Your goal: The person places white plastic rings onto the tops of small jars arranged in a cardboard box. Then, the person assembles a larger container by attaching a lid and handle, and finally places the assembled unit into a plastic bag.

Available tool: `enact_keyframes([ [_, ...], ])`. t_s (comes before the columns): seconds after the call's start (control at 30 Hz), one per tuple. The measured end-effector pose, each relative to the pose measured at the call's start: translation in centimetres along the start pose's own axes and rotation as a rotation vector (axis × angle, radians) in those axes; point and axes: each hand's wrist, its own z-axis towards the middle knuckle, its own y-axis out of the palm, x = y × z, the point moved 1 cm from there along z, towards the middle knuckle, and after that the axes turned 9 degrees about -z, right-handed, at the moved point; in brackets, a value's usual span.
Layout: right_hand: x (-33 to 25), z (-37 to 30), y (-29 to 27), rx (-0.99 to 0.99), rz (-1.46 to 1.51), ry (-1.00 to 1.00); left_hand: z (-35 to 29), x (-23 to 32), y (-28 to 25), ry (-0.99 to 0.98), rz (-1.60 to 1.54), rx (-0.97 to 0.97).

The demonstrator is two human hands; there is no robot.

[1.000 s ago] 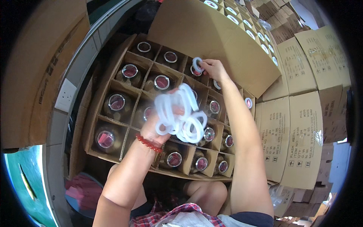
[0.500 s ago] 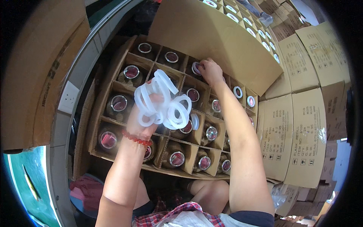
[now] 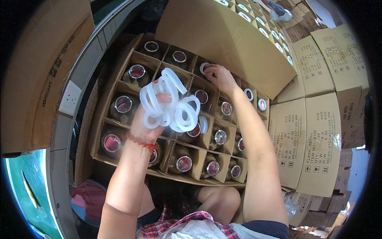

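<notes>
A bunch of translucent white plastic rings [image 3: 184,116] is gripped in my left hand [image 3: 146,119], above the middle of a divided carton [image 3: 131,53]. In the carton's far row, my right hand [image 3: 223,79] pinches a white ring [image 3: 204,67] at the mouth of a glass flask; its fingertips partly hide the ring. Glass flasks with shiny rims, such as this near one [image 3: 184,163], stand upright in the compartments. Two flasks at the far right carry white rings [image 3: 248,94]. Beside a middle flask, another ring [image 3: 203,124] stands on edge. My left hand and its rings cover some compartments.
A raised carton flap [image 3: 227,44] stands along the far side. Behind it is another carton of ringed flasks [image 3: 262,32]. Stacked closed cartons [image 3: 320,139] rise on the right. At left are a metal-edged bench [image 3: 59,179] and a large cardboard box [image 3: 28,79].
My right hand has shifted slightly left and down, staying at the same flask, and more of its ring shows. My left hand and its rings have moved slightly left and up.
</notes>
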Motion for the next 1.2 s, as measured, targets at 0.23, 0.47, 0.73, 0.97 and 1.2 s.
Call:
enact_keyframes([
  [0.23, -1.8, -0.2, -0.9, -0.013, -0.175, -0.061, 0.1, 0.3, -0.2, 0.007, 0.015, -0.041],
  [0.47, -0.9, -0.7, -0.5, 0.07, -0.437, -0.041, -0.1, 0.7, 0.0, -0.017, 0.008, -0.053],
  [0.73, 1.1, -1.4, 0.4, 0.119, -0.182, -0.094, 0.1, 1.1, -0.1, -0.034, -0.099, -0.083],
  [0.97, -1.9, -1.7, -2.6, 0.109, -0.109, -0.118, 0.3, 0.5, -0.4, -0.019, 0.008, -0.032],
  [1.2, -14.7, -1.9, -10.6, -0.153, 0.994, -0.146, 1.2, 0.5, -1.3, 0.027, 0.104, -0.037],
])
